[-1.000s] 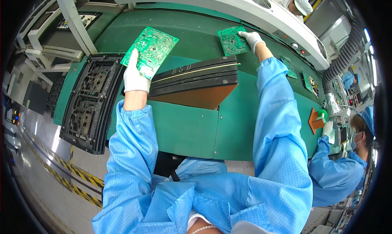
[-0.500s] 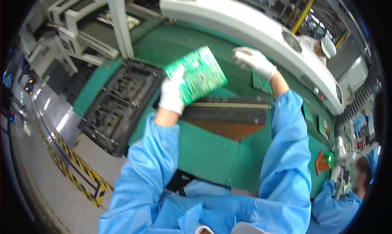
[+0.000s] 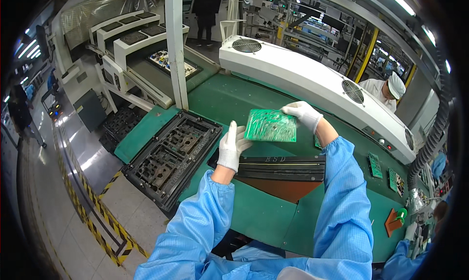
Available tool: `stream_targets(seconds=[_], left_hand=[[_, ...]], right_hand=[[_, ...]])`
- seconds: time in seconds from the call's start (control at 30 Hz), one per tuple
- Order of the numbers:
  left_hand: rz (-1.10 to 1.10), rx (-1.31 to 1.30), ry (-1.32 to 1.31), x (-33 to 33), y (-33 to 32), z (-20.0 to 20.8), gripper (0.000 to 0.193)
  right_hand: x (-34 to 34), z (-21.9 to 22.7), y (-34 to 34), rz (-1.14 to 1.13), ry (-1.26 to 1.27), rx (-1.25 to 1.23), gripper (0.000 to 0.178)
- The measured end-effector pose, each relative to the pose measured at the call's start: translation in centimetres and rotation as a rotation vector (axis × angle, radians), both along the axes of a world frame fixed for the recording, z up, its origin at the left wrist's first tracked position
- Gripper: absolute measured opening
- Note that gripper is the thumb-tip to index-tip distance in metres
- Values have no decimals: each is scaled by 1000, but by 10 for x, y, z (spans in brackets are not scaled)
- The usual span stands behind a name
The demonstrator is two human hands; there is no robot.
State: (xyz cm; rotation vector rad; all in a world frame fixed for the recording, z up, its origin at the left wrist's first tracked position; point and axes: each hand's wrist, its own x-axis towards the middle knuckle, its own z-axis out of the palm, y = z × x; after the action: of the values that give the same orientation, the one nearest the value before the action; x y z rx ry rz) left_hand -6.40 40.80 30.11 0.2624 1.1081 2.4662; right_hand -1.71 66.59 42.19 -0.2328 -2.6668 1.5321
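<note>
A green circuit board (image 3: 270, 126) hangs above the bench, its soldered side showing. My right hand (image 3: 304, 115), in a white glove, pinches it by the upper right corner. Just off the board's left edge is my gloved left hand (image 3: 232, 148), thumb up and fingers apart, holding nothing. Below the board stands a black rack (image 3: 278, 168) with a brown sloping front. To the left of my left hand lies a black fixture tray (image 3: 171, 155) with cut-out openings.
A long white housing with fans (image 3: 312, 70) runs along the bench's far side. More green boards (image 3: 375, 165) lie at right on the green bench top (image 3: 264, 202). A white post (image 3: 176, 50) rises behind the fixture. Co-workers are beyond the housing and at far right.
The board has passed from my left hand to my right and swung to a flatter angle. My left hand has let go. The view has tilted upward, showing more of the background.
</note>
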Motion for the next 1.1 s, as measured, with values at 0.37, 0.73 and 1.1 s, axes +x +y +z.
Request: stream_targets(seconds=[0.37, 0.73, 1.1], left_hand=[[17, -319, 522, 13, 15, -10, 36], [-195, -641, 851, 36, 11, 9, 28], [227, -1001, 1096, 25, 13, -12, 21]], right_hand=[[-16, -121, 70, -689, 37, -693, 57], [31, -17, 20, -173, 93, 111, 53], [158, 75, -91, 12, 493, 150, 36]])
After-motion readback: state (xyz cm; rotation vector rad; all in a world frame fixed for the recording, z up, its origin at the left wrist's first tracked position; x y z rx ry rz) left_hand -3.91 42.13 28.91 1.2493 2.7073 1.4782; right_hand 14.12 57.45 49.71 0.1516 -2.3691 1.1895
